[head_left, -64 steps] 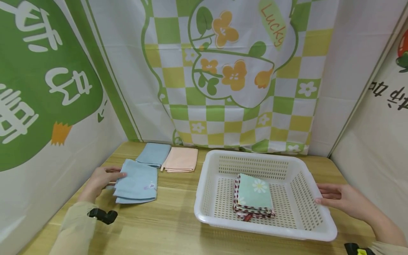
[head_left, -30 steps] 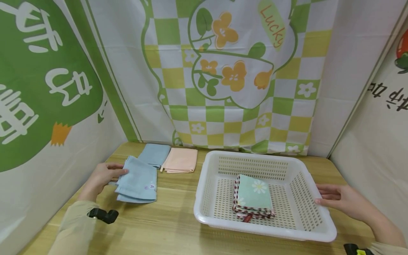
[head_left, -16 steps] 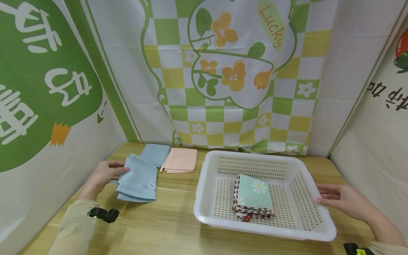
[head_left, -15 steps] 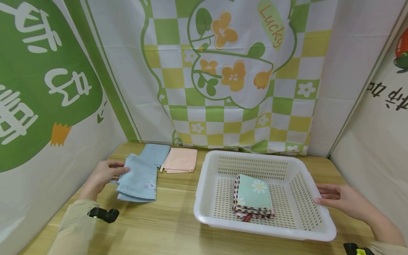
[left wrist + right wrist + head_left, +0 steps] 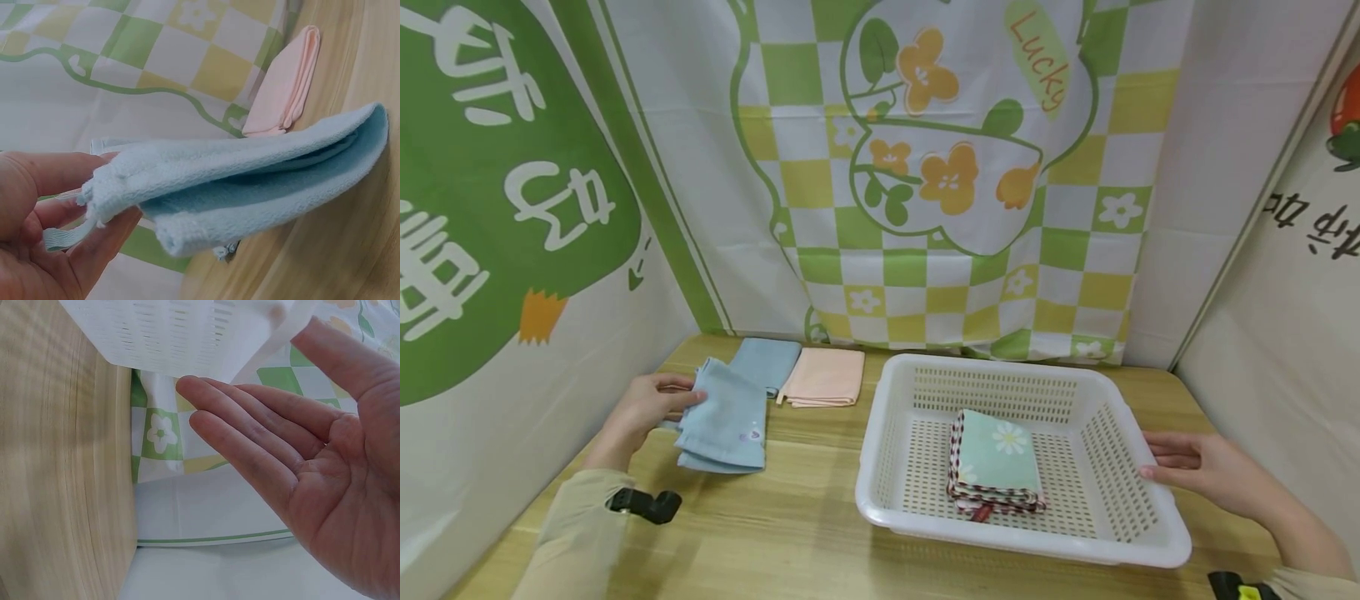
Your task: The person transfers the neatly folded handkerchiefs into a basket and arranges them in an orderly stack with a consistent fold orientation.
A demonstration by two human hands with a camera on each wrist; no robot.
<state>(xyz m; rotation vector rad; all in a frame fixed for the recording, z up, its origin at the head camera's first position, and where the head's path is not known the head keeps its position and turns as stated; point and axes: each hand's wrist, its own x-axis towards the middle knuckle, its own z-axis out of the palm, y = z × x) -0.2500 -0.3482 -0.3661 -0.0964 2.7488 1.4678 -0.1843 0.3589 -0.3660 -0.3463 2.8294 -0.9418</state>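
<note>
My left hand (image 5: 647,410) pinches the left edge of a folded light blue towel (image 5: 727,418) between thumb and fingers. Its far end droops to the right, and the left wrist view shows the towel's layers (image 5: 250,181) gaping, with a small loop hanging by the palm. At the right side of a white perforated basket (image 5: 1024,542), my right hand (image 5: 1213,471) has its fingers straight, thumb by the rim. Inside the basket lies a folded mint-green towel (image 5: 998,450) with a daisy print and a red-and-white edge.
Behind the held towel, a folded blue towel (image 5: 765,365) and a folded peach towel (image 5: 825,377) lie side by side on the wooden table (image 5: 760,533). Printed curtains (image 5: 955,292) enclose the table at the back and sides.
My left hand has moved slightly away from me and to the right, lifting the light blue towel's held edge and tilting it. The right hand and basket stay practically still.
</note>
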